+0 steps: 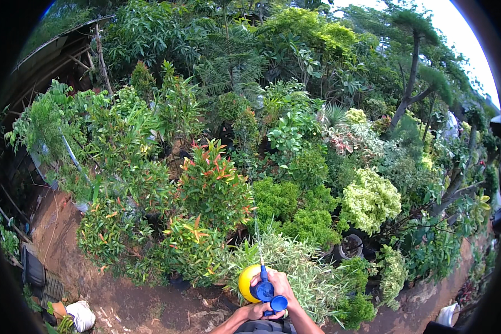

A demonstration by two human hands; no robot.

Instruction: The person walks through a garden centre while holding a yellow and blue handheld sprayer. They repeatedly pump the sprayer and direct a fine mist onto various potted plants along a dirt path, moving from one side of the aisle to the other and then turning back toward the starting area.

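Note:
In front of my body I hold a yellow pressure sprayer bottle (248,283) with a blue pump head (264,291). My right hand (279,284) is wrapped around the head below the nozzle (263,272). My left hand (254,311) grips lower down, beside the round blue pump handle (279,303). A thin jet of water (257,234) leaves the nozzle and runs away from me over a variegated grassy plant (292,254). The undersides of both hands and part of the bottle are hidden.
Dense plants surround the spot, including a red-tipped shrub (215,188), bright green bushes (275,200) and a pale yellow-green shrub (371,200). A pot of soil (350,247) stands among them. Bare earth (158,307) lies at the near side, with a white bag (81,315) at lower left.

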